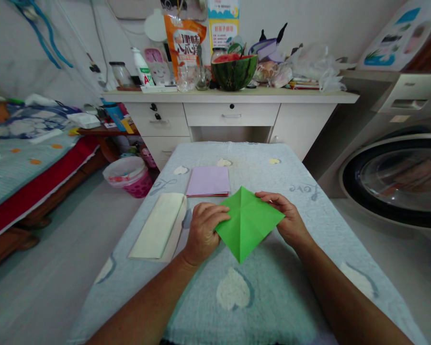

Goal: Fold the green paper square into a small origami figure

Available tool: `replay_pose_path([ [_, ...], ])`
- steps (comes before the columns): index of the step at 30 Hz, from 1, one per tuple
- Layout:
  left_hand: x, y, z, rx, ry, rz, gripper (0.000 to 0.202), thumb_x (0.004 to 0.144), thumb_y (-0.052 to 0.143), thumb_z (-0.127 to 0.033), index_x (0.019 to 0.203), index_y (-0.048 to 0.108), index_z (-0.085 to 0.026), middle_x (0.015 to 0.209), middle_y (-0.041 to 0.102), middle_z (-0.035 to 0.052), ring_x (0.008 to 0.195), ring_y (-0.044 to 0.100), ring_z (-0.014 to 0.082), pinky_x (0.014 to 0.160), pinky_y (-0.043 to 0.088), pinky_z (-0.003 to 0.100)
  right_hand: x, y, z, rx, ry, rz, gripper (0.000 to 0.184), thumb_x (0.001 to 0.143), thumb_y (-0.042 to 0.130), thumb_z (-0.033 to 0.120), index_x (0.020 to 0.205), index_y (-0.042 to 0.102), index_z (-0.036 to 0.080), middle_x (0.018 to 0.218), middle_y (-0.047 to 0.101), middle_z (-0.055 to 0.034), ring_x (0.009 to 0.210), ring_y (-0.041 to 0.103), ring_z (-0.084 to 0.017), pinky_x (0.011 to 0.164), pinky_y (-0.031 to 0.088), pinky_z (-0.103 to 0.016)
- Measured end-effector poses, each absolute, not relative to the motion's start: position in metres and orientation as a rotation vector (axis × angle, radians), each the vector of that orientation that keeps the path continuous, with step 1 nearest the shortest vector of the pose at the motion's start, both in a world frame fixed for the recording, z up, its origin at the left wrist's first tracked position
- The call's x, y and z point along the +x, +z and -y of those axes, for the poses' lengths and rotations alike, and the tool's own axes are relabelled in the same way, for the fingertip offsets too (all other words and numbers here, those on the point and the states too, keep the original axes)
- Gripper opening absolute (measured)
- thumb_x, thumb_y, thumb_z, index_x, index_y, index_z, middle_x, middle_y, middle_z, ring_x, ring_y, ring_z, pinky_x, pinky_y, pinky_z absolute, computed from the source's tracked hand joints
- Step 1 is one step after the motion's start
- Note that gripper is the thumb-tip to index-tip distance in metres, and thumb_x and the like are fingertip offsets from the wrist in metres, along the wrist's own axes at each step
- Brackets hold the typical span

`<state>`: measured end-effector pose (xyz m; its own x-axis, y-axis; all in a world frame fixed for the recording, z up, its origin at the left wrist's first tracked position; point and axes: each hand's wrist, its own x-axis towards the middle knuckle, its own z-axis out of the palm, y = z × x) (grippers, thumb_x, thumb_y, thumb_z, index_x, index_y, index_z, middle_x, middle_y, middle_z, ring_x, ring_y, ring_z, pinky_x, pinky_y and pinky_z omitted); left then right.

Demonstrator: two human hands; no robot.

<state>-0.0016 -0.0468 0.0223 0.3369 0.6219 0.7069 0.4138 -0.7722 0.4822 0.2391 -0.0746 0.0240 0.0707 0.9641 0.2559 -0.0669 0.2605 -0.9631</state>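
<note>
A square of green paper (pixel 244 220) is held up over the table, turned so its corners point up, down and to the sides. Crease lines run across it, one straight from the top corner to the bottom. My left hand (pixel 205 229) pinches its left corner, fingers on top. At its upper right edge and right corner, my right hand (pixel 285 218) grips it, with the thumb hidden behind the sheet. Beyond the left hand lies a stack of paper with a purple sheet (pixel 209 180) on top. A folded cream-coloured sheet or packet (pixel 158 227) rests left of my left hand.
A pale blue cloth with heart prints covers the table (pixel 233 292). Behind it stands a white cabinet (pixel 233 114) bearing a cut watermelon (pixel 234 73), an orange snack bag (pixel 185 45) and jars. A pink bin (pixel 131 177) and bed are at left, a washing machine (pixel 398 143) at right.
</note>
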Motion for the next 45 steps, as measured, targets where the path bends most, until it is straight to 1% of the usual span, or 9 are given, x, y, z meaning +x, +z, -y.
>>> replay_pose_path([
  [4, -0.004, 0.015, 0.044, 2.576, 1.275, -1.000, 0.018, 0.087, 0.056, -0.016, 0.094, 0.070, -0.025, 0.111, 0.071, 0.0043, 0.102, 0.057, 0.0245, 0.093, 0.041, 0.044, 0.254, 0.021, 0.072, -1.133, 0.976, 1.555, 0.051, 0.074, 0.073, 0.024, 0.123, 0.057, 0.031, 0.148, 0.042, -0.0068, 0.129, 0.049, -0.025, 0.104, 0.043, -0.043],
  [6, -0.005, 0.011, 0.042, 2.664, 1.147, -0.983, 0.023, 0.089, 0.054, -0.015, 0.102, 0.069, -0.025, 0.118, 0.069, 0.0051, 0.110, 0.054, 0.0258, 0.096, 0.039, 0.045, 0.264, 0.015, 0.069, -1.250, 0.769, 1.740, 0.055, 0.075, 0.066, 0.017, 0.126, 0.055, 0.030, 0.144, 0.046, -0.0083, 0.132, 0.044, -0.025, 0.108, 0.039, -0.047],
  [10, -0.003, 0.006, 0.041, 2.772, 0.874, -0.887, 0.035, 0.088, 0.052, -0.011, 0.118, 0.064, -0.024, 0.123, 0.066, 0.0075, 0.112, 0.053, 0.0261, 0.097, 0.039, 0.046, 0.275, 0.006, 0.064, -1.431, 0.449, 1.857, 0.060, 0.066, 0.045, 0.000, 0.120, 0.060, 0.022, 0.135, 0.053, -0.0117, 0.127, 0.048, -0.025, 0.109, 0.035, -0.050],
  [15, 0.000, 0.007, 0.045, 2.858, 0.672, -0.753, 0.053, 0.087, 0.050, -0.005, 0.136, 0.049, -0.026, 0.140, 0.054, 0.0077, 0.128, 0.045, 0.0267, 0.104, 0.033, 0.050, 0.280, 0.008, 0.062, -1.534, 0.181, 1.706, 0.044, 0.072, 0.037, 0.002, 0.100, 0.066, 0.020, 0.111, 0.064, -0.0096, 0.107, 0.058, -0.024, 0.099, 0.044, -0.046],
  [18, 0.001, 0.007, 0.048, 2.843, 0.578, -0.674, 0.056, 0.086, 0.048, -0.002, 0.136, 0.048, -0.026, 0.139, 0.055, 0.0068, 0.133, 0.043, 0.0264, 0.106, 0.031, 0.051, 0.282, 0.012, 0.062, -1.611, 0.133, 1.542, 0.028, 0.085, 0.041, 0.015, 0.096, 0.066, 0.021, 0.099, 0.066, -0.0093, 0.091, 0.061, -0.024, 0.086, 0.049, -0.043],
  [21, 0.000, 0.006, 0.050, 2.794, 0.492, -0.626, 0.056, 0.081, 0.053, -0.007, 0.134, 0.050, -0.025, 0.139, 0.056, 0.0088, 0.134, 0.043, 0.0272, 0.107, 0.033, 0.050, 0.274, 0.015, 0.064, -1.492, 0.252, 1.657, 0.020, 0.088, 0.049, 0.024, 0.098, 0.066, 0.025, 0.099, 0.067, -0.0068, 0.093, 0.061, -0.024, 0.085, 0.048, -0.042],
  [26, 0.000, 0.007, 0.053, 2.736, 0.447, -0.592, 0.061, 0.070, 0.062, -0.014, 0.131, 0.053, -0.021, 0.138, 0.055, 0.0124, 0.130, 0.047, 0.0307, 0.108, 0.032, 0.051, 0.244, 0.010, 0.072, -1.264, 0.372, 2.077, 0.022, 0.087, 0.052, 0.017, 0.097, 0.070, 0.024, 0.106, 0.065, -0.0085, 0.101, 0.057, -0.024, 0.091, 0.044, -0.043],
  [34, 0.002, 0.013, 0.054, 2.697, 0.486, -0.569, 0.055, 0.069, 0.060, -0.015, 0.124, 0.056, -0.020, 0.129, 0.060, 0.0131, 0.120, 0.054, 0.0298, 0.102, 0.040, 0.048, 0.222, -0.001, 0.072, -1.518, 0.286, 2.185, 0.016, 0.081, 0.062, 0.014, 0.094, 0.070, 0.020, 0.105, 0.063, -0.0091, 0.098, 0.052, -0.026, 0.086, 0.041, -0.042],
  [45, -0.001, 0.006, 0.053, 2.699, 0.498, -0.586, 0.053, 0.067, 0.061, -0.016, 0.120, 0.061, -0.019, 0.129, 0.061, 0.0140, 0.121, 0.056, 0.0303, 0.103, 0.043, 0.049, 0.228, 0.002, 0.063, -1.713, 0.098, 1.993, 0.015, 0.087, 0.047, 0.016, 0.082, 0.061, 0.020, 0.088, 0.062, -0.0102, 0.086, 0.051, -0.026, 0.075, 0.037, -0.037],
])
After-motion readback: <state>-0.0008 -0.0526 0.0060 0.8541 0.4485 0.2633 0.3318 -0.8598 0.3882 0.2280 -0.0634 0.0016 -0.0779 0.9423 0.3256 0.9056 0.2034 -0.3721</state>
